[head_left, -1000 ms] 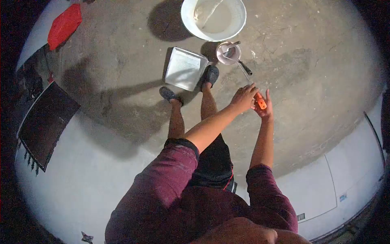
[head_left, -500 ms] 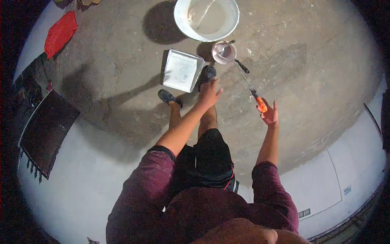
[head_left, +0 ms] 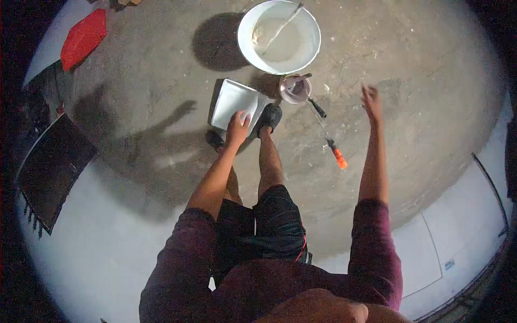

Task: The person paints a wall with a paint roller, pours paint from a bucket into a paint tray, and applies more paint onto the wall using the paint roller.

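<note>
My left hand (head_left: 237, 128), fingers loosely open, reaches over the tray (head_left: 230, 102) at left, where a hold calls for fingers on its rim, while my right hand (head_left: 371, 102) hangs part-open, empty.

Tray (head_left: 229, 102) left of container (head_left: 294, 100)

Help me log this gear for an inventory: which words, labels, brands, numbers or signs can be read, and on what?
No text can be read in this view.
Small blue mark on the white wall: too small and blurred to read.
Basin, tray, orange handle, red object: no legible lettering.
</note>
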The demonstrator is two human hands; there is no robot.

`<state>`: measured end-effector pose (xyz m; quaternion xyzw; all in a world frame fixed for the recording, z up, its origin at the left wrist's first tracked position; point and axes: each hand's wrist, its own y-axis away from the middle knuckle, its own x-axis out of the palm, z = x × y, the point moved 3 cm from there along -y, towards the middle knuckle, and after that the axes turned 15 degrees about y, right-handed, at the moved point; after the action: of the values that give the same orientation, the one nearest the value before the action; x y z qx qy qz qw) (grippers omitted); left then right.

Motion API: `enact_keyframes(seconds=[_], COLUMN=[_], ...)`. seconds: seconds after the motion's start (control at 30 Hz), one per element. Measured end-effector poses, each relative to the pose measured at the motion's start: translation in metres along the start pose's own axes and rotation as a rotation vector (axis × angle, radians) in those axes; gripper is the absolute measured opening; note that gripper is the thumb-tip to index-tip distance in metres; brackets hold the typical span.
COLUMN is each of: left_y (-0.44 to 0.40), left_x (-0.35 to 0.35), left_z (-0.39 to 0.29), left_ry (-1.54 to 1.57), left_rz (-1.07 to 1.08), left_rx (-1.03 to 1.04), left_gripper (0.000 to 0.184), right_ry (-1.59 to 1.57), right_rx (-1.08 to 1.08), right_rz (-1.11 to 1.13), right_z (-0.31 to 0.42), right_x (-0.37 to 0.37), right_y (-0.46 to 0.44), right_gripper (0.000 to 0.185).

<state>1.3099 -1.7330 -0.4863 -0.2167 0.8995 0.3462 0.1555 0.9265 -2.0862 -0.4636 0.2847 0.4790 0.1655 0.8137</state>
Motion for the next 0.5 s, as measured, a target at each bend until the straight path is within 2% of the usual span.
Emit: enact_keyframes(seconds=[0.03, 0.1, 0.13, 0.2, 0.23, 0.3, 0.33, 0.47, 0.5], left_y=[0.014, 0.044, 0.065, 0.107, 0.129, 0.161, 0.175, 0.216, 0.222], left_x=[-0.005, -0.007, -0.001, 0.002, -0.001, -0.010, -0.012, -0.006, -0.002], left_z=[0.004, 0.046, 0.104, 0.137, 0.124, 0.129, 0.126, 0.130, 0.139], left_ry=[-0.005, -0.009, -0.059, -0.010, 0.093, -0.090, -0.084, 0.130, 0.167], left_rz=[0.005, 0.041, 0.116, 0.116, 0.040, 0.143, 0.144, 0.112, 0.111], left_rx=[-0.036, -0.105, -0.025, -0.151, -0.357, -0.401, -0.410, -0.582, -0.662], left_gripper=[0.039, 0.040, 0.039, 0.042, 0.044, 0.046, 0.046, 0.053, 0.055], right_ry=[0.144, 0.245, 0.321, 0.416, 0.436, 0.419, 0.404, 0.438, 0.403], right_rx=[-0.109, -0.167, -0.279, -0.333, -0.276, -0.281, -0.285, -0.327, -0.315], right_rz=[-0.002, 0.033, 0.085, 0.091, 0.045, 0.086, 0.123, 0.207, 0.225], right_z=[0.000, 0.087, 0.085, 0.128, 0.187, 0.230, 0.243, 0.276, 0.279], right_x=[0.026, 0.051, 0.085, 0.111, 0.102, 0.119, 0.125, 0.130, 0.131], right_y=[-0.051, -0.082, -0.148, -0.190, -0.168, -0.176, -0.179, -0.181, -0.180], right_gripper=[0.066, 0.078, 0.087, 0.104, 0.111, 0.114, 0.117, 0.124, 0.116])
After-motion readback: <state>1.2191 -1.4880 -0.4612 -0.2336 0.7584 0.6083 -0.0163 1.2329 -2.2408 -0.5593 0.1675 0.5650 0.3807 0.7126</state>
